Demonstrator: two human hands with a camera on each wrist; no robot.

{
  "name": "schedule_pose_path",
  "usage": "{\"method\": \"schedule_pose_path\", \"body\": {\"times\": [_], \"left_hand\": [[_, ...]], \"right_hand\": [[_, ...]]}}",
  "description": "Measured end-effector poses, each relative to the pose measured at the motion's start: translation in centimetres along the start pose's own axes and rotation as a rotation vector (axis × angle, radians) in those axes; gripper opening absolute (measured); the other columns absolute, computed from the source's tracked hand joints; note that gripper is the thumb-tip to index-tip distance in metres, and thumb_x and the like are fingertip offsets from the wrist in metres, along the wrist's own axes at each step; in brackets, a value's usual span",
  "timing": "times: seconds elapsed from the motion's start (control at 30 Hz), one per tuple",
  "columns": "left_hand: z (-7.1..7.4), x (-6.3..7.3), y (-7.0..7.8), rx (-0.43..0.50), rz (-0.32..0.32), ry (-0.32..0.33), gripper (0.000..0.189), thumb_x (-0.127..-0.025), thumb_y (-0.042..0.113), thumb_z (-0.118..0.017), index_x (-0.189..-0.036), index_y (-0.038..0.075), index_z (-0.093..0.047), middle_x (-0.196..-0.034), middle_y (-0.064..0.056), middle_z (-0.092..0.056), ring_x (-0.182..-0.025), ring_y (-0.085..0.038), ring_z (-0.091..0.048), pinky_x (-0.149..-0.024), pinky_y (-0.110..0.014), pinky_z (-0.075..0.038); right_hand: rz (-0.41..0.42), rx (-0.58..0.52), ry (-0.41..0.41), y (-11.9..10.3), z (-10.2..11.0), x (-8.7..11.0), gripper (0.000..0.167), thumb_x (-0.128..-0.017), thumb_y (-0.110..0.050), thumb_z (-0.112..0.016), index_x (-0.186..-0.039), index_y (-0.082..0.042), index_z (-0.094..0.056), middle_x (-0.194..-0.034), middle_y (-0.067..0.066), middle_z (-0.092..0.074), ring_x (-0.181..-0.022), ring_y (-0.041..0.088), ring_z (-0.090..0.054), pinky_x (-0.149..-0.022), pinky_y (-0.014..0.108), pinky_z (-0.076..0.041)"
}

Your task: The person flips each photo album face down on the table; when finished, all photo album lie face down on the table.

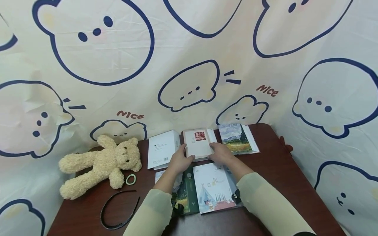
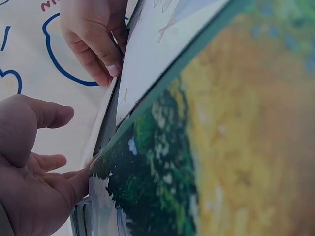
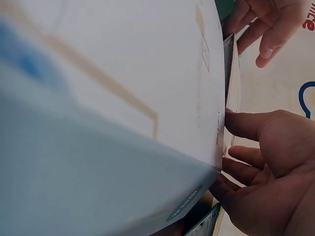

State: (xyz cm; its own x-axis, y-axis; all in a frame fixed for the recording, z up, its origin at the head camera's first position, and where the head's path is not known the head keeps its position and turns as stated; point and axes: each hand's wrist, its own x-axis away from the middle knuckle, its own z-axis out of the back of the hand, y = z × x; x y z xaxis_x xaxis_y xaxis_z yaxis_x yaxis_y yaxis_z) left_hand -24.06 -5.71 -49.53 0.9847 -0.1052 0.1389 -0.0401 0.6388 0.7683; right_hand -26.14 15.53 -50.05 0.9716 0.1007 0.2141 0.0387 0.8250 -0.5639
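Observation:
In the head view a beige book [image 1: 197,149] with red square lettering lies between both hands. My left hand [image 1: 179,160] is at its left side, thumb near the front corner; in the left wrist view that thumb stands apart from the cover. My right hand [image 1: 220,152] holds the right side, its thumb at the near edge and its fingers bent around the corner in the right wrist view. Nearest the forearms lie a white illustrated book [image 1: 211,186] and a green-spined book [image 1: 191,193]. The beige book's underside is hidden.
A white book [image 1: 163,149] lies to the left, and a landscape-covered book [image 1: 236,139] to the right. On the left side are a teddy bear [image 1: 103,160], a pale green ring [image 1: 131,184] and a black headband [image 1: 103,213]. A patterned cloth [image 1: 189,49] hangs behind the table [image 1: 283,193].

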Motion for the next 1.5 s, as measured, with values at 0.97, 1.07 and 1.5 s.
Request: {"method": "schedule_pose_path", "body": {"times": [0.97,1.07,1.5], "left_hand": [[0.7,0.8,-0.2,0.085,0.022,0.005,0.071,-0.099,0.033,-0.068,-0.159,0.009,-0.039,-0.151,-0.024,-0.051,-0.137,-0.043,-0.052,-0.107,-0.064,-0.045],[1.0,0.8,0.0,0.088,0.008,0.006,0.071,-0.099,0.032,-0.068,-0.159,0.009,-0.039,-0.15,-0.025,-0.052,-0.133,-0.042,-0.055,-0.104,-0.062,-0.048],[1.9,1.3,0.4,0.119,-0.052,0.051,0.07,-0.1,0.028,-0.068,-0.16,0.008,-0.038,-0.148,-0.022,-0.055,-0.122,-0.036,-0.064,-0.09,-0.049,-0.059]], "right_hand": [[0.044,0.044,-0.052,-0.5,-0.5,0.0,0.059,-0.099,-0.027,-0.072,-0.152,-0.009,-0.053,-0.154,0.011,-0.053,-0.142,0.033,-0.048,-0.115,0.05,-0.041],[0.059,0.036,-0.06,-0.4,-0.3,0.0,0.06,-0.099,-0.028,-0.072,-0.152,-0.009,-0.053,-0.154,0.011,-0.053,-0.143,0.034,-0.048,-0.116,0.05,-0.04],[0.147,0.028,-0.059,-0.3,-0.2,0.0,0.058,-0.099,-0.03,-0.069,-0.152,-0.01,-0.054,-0.152,0.013,-0.055,-0.141,0.033,-0.05,-0.113,0.051,-0.043]]}}
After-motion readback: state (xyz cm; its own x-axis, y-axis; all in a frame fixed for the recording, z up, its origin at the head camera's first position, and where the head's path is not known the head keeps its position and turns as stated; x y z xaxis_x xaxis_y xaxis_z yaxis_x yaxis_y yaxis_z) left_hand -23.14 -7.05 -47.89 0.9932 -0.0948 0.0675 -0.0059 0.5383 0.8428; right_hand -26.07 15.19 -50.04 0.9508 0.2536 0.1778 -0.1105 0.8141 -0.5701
